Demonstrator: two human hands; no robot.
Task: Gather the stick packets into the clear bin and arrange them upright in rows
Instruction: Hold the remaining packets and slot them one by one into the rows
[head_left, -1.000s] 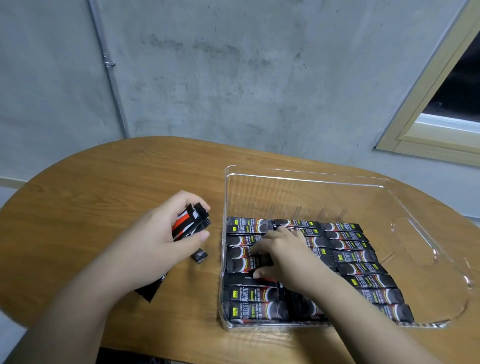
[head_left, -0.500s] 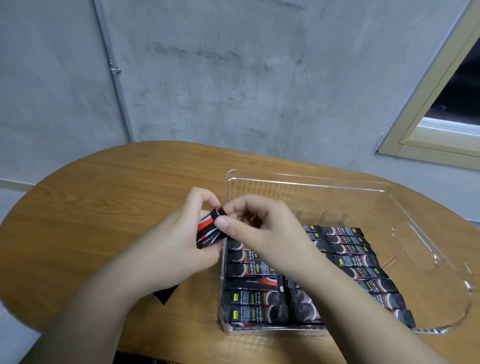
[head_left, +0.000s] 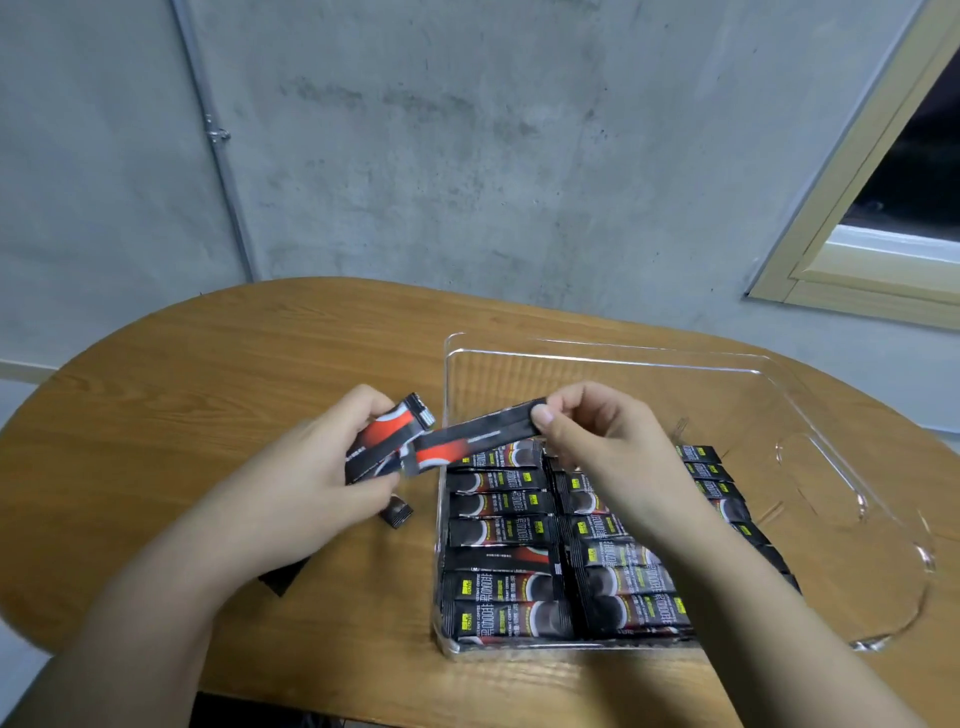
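My left hand (head_left: 311, 478) grips a small bundle of black-and-red stick packets (head_left: 387, 441) just left of the clear bin (head_left: 597, 358). My right hand (head_left: 597, 441) pinches the end of one stick packet (head_left: 478, 434) and holds it slanted over the bin's left wall. Its other end still overlaps the bundle. Inside the bin, several packets (head_left: 504, 561) lie flat in three side-by-side rows along the near part. My right forearm hides part of the middle and right rows.
The bin rests on a rounded wooden table (head_left: 208, 374) against a grey concrete wall. The bin's far half and right side with a handle cut-out (head_left: 826, 483) hold nothing. A window frame (head_left: 857, 249) is at the upper right.
My right hand left the packets in the bin, rose to the bundle in my left hand, pinched one packet and has drawn it out to the right.
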